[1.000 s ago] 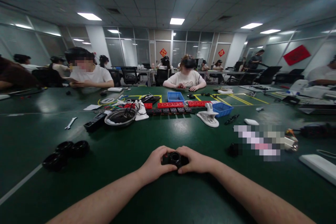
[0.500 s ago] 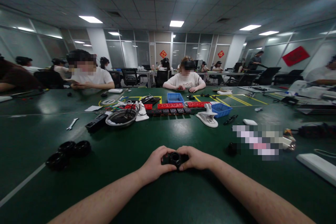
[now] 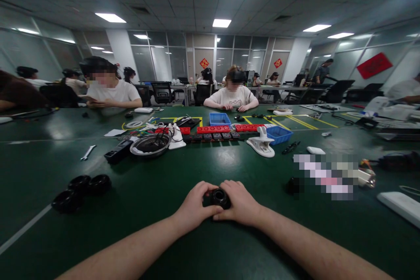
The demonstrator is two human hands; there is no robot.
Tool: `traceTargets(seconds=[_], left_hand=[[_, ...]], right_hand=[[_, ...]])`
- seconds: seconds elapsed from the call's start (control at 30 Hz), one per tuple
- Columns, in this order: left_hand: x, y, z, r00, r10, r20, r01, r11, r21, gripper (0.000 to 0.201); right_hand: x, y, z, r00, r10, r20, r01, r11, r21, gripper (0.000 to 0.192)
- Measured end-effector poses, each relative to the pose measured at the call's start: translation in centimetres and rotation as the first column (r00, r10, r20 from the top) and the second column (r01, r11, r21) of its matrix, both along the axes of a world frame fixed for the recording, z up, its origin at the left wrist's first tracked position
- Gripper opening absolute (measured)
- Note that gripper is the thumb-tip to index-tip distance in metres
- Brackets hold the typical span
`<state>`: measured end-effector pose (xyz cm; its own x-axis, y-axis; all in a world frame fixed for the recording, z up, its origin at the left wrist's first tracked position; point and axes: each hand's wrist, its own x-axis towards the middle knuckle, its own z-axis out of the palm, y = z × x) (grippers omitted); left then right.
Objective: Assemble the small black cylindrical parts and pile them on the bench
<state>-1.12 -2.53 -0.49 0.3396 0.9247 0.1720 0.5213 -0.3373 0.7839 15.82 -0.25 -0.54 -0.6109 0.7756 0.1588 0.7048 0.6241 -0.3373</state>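
Observation:
Between my two hands, low over the green table (image 3: 157, 245), is a black round part with a hole (image 3: 219, 194) in its middle. My left hand (image 3: 199, 204) grips its left side, thumb along the near edge. My right hand (image 3: 241, 204) wraps round its right side, fingers over the far side and thumb crossing in front. The thumbs almost meet on the near side. Fingers hide much of the part, and I cannot tell whether it touches the table.
Several glossy black rings (image 3: 67, 201) lie to the left, near a wrench (image 3: 88, 152). Another black piece (image 3: 292, 185) is on the right. Ahead are a metal bowl (image 3: 150, 152), red socket strips (image 3: 213, 129), a white clip stand (image 3: 262, 143) and a blue bin (image 3: 278, 134). People sit opposite.
My right hand has closed further round the black part, its thumb moving left across the front. The part's hole is seen at a slightly different angle. The camera view has shifted a little.

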Motion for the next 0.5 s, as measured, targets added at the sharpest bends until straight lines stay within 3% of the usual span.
traceTargets(seconds=[0.13, 0.23, 0.5], left_hand=[[-0.4, 0.4, 0.3, 0.994, -0.108, 0.002, 0.108, 0.994, -0.023, 0.036], [-0.6, 0.5, 0.4, 0.991, -0.13, -0.003, 0.13, 0.991, -0.026, 0.038], [-0.6, 0.3, 0.3, 0.992, -0.129, -0.009, 0.129, 0.992, -0.001, 0.038]], right_hand=[[1.1, 1.2, 0.9, 0.964, 0.236, -0.125, -0.257, 0.947, -0.194, 0.048], [1.7, 2.0, 1.2, 0.923, 0.334, -0.192, -0.377, 0.885, -0.273, 0.038], [1.7, 2.2, 0.8, 0.902, 0.333, -0.274, -0.408, 0.865, -0.293, 0.031]])
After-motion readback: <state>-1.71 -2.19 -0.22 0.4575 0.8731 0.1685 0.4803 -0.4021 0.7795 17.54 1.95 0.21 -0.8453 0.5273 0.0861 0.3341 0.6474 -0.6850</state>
